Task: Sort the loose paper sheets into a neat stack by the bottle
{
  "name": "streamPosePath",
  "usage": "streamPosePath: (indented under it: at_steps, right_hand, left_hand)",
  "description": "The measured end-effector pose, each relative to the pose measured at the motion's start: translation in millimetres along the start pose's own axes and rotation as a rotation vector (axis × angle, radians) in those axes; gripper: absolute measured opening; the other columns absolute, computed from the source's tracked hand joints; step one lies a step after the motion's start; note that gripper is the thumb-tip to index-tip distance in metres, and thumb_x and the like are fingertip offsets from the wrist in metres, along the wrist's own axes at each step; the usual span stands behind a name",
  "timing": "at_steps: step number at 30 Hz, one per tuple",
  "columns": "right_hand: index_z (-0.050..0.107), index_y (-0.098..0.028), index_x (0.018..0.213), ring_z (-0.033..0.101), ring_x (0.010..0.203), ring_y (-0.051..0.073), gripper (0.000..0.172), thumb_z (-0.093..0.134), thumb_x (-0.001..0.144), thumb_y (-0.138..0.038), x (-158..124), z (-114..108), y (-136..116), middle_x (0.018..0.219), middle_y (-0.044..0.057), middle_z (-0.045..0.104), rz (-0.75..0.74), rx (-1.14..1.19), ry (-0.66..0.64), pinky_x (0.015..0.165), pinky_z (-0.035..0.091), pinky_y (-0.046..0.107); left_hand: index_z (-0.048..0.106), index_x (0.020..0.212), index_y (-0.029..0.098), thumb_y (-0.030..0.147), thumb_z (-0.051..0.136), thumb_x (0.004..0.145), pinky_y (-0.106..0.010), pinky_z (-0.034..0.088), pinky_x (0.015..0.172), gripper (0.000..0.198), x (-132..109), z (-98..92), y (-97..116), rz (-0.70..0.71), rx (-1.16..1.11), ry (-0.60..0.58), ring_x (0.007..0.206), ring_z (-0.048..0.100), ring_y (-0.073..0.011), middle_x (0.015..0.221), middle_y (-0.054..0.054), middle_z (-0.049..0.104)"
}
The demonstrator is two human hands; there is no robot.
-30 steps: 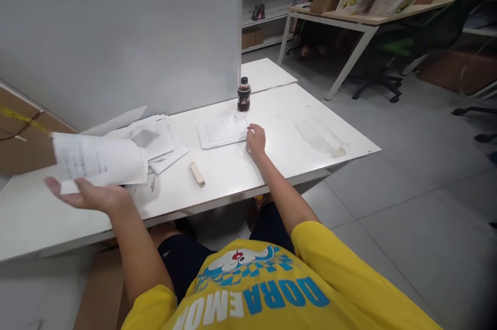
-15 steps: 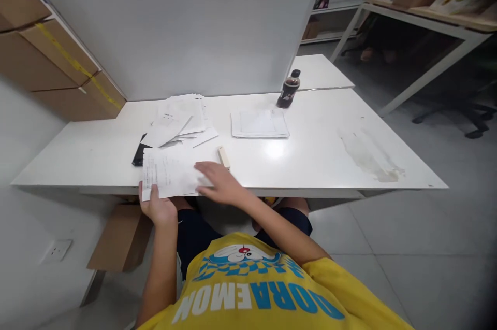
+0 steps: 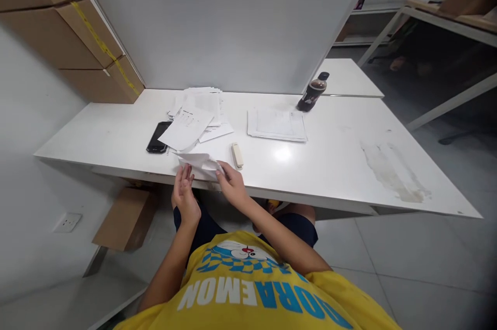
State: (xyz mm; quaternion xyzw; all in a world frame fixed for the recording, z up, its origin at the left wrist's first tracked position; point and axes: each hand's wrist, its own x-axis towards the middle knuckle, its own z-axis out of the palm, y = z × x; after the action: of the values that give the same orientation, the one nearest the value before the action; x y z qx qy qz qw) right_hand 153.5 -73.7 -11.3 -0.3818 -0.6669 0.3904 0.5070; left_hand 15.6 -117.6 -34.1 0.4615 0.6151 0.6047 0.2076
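Observation:
Over the front edge of the desk, a sheet of paper (image 3: 201,162) is held between my two hands, bent and tilted so that it shows nearly edge-on. My left hand (image 3: 186,196) is closed on its left side, the fingers upright against it. My right hand (image 3: 234,185) pinches the right end between thumb and fingers. Just beyond the right hand lies a cream stapler (image 3: 236,156). A loose pile of papers (image 3: 188,125) spreads behind the held sheet, partly covering a black phone (image 3: 157,138). Whether more than one sheet is held, I cannot tell.
A neater paper stack (image 3: 276,125) lies at mid-desk, with a dark drink bottle (image 3: 312,91) behind it. Cardboard boxes (image 3: 103,79) stand at the left against the white partition (image 3: 233,24). A grey stain (image 3: 394,172) marks the desk's right side.
The sheet was lying flatter with its print showing; now it is raised and bent. My right hand has closed on its right end. The phone is more exposed, and the view has shifted left.

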Motion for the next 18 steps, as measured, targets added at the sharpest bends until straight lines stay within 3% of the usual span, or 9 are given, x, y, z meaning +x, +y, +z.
streamPosePath:
  at_steps: [4, 7, 9, 13, 15, 18]
  right_hand:
    - [0.065, -0.025, 0.110, 0.066, 0.098, 0.024, 0.026, 0.054, 0.091, -0.040, 4.6, -30.9, -10.2, 0.106, 0.004, 0.071, 0.040, 0.136, 0.210, 0.088, 0.053, 0.038]
    - [0.065, -0.027, 0.108, 0.064, 0.097, 0.023, 0.025, 0.058, 0.089, -0.041, 12.6, -64.6, -19.4, 0.102, 0.004, 0.069, -0.013, 0.210, 0.328, 0.086, 0.052, 0.038]
    - [0.064, -0.028, 0.108, 0.063, 0.093, 0.022, 0.023, 0.059, 0.089, -0.039, 17.4, -87.9, -24.9, 0.098, 0.003, 0.068, -0.077, 0.223, 0.401, 0.083, 0.052, 0.037]
    - [0.067, -0.026, 0.100, 0.059, 0.080, 0.018, 0.019, 0.064, 0.084, -0.035, 20.1, -125.6, -33.5, 0.083, 0.000, 0.062, -0.163, 0.211, 0.513, 0.075, 0.049, 0.033]
    - [0.067, -0.025, 0.095, 0.056, 0.078, 0.016, 0.017, 0.067, 0.080, -0.033, 17.5, -138.1, -35.3, 0.079, -0.001, 0.059, -0.171, 0.223, 0.582, 0.073, 0.047, 0.030]
    - [0.067, -0.024, 0.091, 0.055, 0.077, 0.015, 0.017, 0.069, 0.075, -0.030, 10.1, -150.8, -33.6, 0.079, -0.002, 0.058, -0.142, 0.265, 0.675, 0.072, 0.046, 0.028]
  left_hand:
    - [0.020, 0.155, 0.033, 0.049, 0.029, 0.100, -0.037, 0.039, 0.115, 0.057, 20.7, 2.8, -16.2, -0.061, 0.014, 0.101, 0.144, 0.034, -0.0195, 0.156, -0.007, 0.037]
    - [0.020, 0.154, 0.031, 0.043, 0.039, 0.098, -0.038, 0.040, 0.114, 0.060, 41.2, 3.4, -27.7, -0.209, -0.082, 0.106, 0.144, 0.035, -0.0214, 0.158, -0.010, 0.032]
    - [0.028, 0.151, 0.027, 0.034, 0.049, 0.094, -0.038, 0.040, 0.114, 0.060, 51.1, 5.0, -30.9, -0.285, -0.117, 0.089, 0.143, 0.037, -0.0231, 0.158, -0.013, 0.032]
    - [0.038, 0.145, 0.020, 0.019, 0.059, 0.086, -0.035, 0.035, 0.116, 0.063, 58.2, 9.3, -27.5, -0.277, -0.176, 0.086, 0.142, 0.039, -0.0231, 0.155, -0.016, 0.037]
    - [0.034, 0.146, 0.020, 0.016, 0.061, 0.083, -0.034, 0.039, 0.112, 0.069, 62.0, 8.8, -22.7, -0.308, -0.214, 0.114, 0.140, 0.042, -0.0234, 0.154, -0.017, 0.038]
    - [0.027, 0.148, 0.023, 0.017, 0.064, 0.081, -0.036, 0.052, 0.098, 0.077, 78.9, 4.1, -15.0, -0.454, -0.248, 0.137, 0.124, 0.058, -0.0243, 0.147, -0.018, 0.046]
